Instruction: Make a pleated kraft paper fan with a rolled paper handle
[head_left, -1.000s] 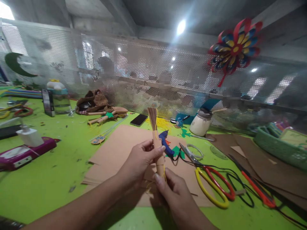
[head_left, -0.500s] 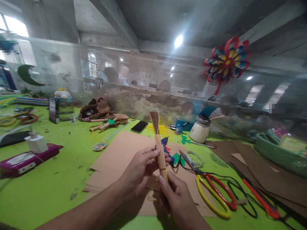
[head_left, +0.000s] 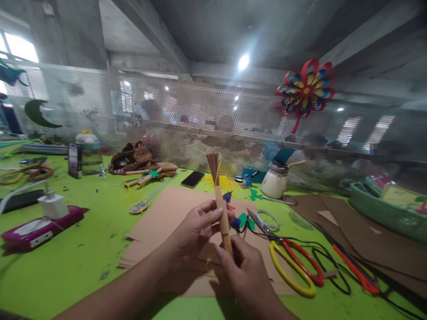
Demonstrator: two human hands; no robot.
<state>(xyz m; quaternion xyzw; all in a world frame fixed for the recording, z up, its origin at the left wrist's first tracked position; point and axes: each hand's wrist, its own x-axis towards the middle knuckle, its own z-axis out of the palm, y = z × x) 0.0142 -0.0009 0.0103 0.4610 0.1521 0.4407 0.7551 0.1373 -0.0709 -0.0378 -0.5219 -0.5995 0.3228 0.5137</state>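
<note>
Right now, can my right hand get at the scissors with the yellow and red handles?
Probably yes: nothing stands between the right hand and the scissors, though that hand holds the brown paper tube.

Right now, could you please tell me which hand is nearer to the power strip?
Left. The left hand, higher on the brown tube, is to the right of the power strip; the right hand, lower on the tube, is farther right.
</note>
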